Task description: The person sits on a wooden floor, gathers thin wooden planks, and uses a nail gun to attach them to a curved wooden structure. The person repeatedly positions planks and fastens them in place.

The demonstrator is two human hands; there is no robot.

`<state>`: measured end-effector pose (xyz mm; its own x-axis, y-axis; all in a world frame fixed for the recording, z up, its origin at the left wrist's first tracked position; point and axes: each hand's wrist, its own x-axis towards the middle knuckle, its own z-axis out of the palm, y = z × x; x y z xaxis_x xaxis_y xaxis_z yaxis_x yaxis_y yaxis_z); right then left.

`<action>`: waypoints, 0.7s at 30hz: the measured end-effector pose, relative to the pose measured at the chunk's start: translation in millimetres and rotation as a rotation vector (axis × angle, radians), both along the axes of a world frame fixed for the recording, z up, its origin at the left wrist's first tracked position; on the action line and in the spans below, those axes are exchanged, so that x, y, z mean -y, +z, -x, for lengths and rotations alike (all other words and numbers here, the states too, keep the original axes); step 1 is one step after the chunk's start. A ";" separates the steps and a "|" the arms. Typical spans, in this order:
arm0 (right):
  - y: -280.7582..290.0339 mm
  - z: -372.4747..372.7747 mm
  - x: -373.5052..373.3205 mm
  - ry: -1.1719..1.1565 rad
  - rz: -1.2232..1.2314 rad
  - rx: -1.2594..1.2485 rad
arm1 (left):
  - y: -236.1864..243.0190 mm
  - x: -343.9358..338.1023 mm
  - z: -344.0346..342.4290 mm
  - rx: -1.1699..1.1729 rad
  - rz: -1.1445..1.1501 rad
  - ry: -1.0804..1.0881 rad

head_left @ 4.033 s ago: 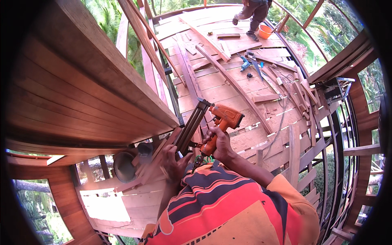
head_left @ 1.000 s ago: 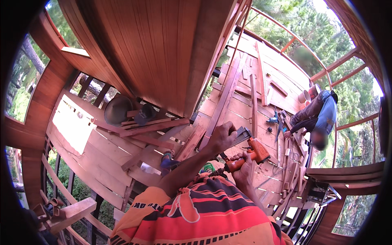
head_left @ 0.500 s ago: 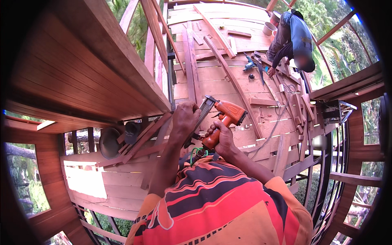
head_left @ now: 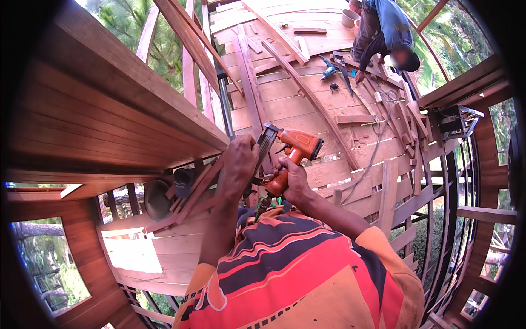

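The right hand (head_left: 293,178) is wrapped around the handle of an orange nail gun (head_left: 301,141), held in front of the chest above the plank floor (head_left: 282,111). The left hand (head_left: 241,158) is curled just beside its long magazine (head_left: 265,146); whether those fingers clasp anything, I cannot tell.

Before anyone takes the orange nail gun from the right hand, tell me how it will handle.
The orange nail gun probably feels rigid, as its long dark bar looks hard and straight. It may be top-heavy, its bulky body sitting above the slimmer grip in the right hand. Its angular outline suggests tipping rather than rolling.
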<state>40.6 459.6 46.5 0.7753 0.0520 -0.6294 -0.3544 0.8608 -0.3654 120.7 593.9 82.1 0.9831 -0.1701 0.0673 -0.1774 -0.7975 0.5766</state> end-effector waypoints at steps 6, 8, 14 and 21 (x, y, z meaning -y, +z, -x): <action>-4.9 1.2 0.4 0.007 0.021 -0.008 | -0.6 4.5 2.3 0.013 -0.045 0.006; 2.3 1.5 -0.2 0.020 0.036 -0.006 | -5.8 4.7 4.5 0.063 -0.070 0.014; -6.9 9.7 0.8 0.009 -0.008 -0.033 | -15.3 1.8 15.8 0.009 -0.003 -0.054; -10.6 14.9 1.9 0.035 0.012 -0.025 | -35.3 -23.5 8.4 -0.430 0.302 0.074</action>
